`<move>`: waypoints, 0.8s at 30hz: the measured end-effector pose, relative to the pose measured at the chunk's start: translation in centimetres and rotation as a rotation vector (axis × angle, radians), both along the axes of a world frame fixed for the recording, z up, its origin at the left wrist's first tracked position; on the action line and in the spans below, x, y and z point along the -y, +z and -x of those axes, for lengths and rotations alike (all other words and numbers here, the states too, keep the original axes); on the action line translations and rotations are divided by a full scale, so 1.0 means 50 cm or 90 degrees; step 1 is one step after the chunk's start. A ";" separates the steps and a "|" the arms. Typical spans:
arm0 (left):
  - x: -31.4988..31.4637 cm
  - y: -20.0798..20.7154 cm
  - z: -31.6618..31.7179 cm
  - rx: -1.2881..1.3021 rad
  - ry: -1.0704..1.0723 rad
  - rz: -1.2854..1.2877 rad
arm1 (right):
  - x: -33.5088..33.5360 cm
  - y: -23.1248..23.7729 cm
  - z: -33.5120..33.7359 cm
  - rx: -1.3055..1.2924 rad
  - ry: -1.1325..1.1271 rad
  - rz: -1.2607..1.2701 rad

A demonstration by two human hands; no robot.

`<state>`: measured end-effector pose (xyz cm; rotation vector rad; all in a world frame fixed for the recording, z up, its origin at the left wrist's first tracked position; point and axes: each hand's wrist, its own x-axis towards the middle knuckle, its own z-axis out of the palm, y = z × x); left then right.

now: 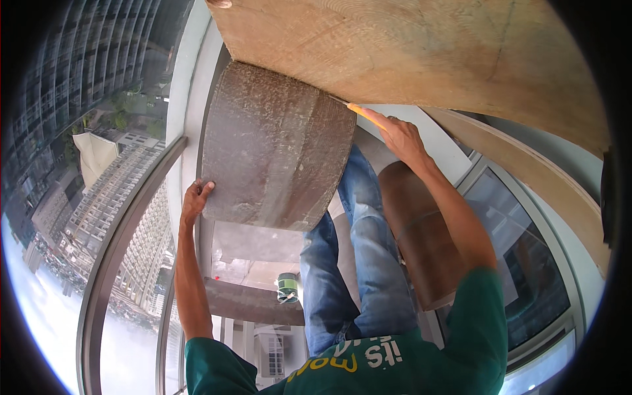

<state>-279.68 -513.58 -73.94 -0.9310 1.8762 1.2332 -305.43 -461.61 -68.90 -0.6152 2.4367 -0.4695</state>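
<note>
A brown, streaked, flexible sheet (276, 148) spreads in front of my legs, its far edge meeting the edge of a large plywood board (421, 52). My left hand (197, 199) pinches the sheet's near left side, thumb on top and the other fingers mostly out of sight. In my right hand (403, 138) is a slim yellow-handled cutter knife (366, 114). Its thin tip touches the line where sheet and plywood meet, at the sheet's far right corner. The knife's blade is too small to make out clearly.
A brown rolled sheet (421, 230) stands by my right leg. Near my feet is a green tin (287, 287), with a curved brown strip (253, 301) beside it. Glass with a metal rail (131, 217) runs along the left, high above buildings. A framed window (520, 257) is at right.
</note>
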 end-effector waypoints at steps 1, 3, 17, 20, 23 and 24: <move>0.001 -0.005 0.008 0.011 -0.013 -0.008 | 0.025 -0.031 0.010 0.008 -0.007 -0.007; -0.001 -0.003 0.011 0.017 -0.015 -0.005 | 0.058 -0.087 0.016 0.028 -0.016 -0.020; 0.008 -0.004 0.003 0.029 -0.010 -0.027 | 0.108 -0.045 0.032 0.033 -0.029 0.049; 0.004 -0.004 0.016 0.028 0.010 -0.023 | 0.195 -0.109 0.051 0.027 -0.044 0.015; -0.021 0.021 0.038 0.023 0.035 -0.059 | 0.084 -0.160 0.010 -0.019 -0.077 0.065; -0.006 0.014 0.013 0.035 0.029 -0.040 | 0.065 -0.123 0.009 0.064 -0.069 -0.043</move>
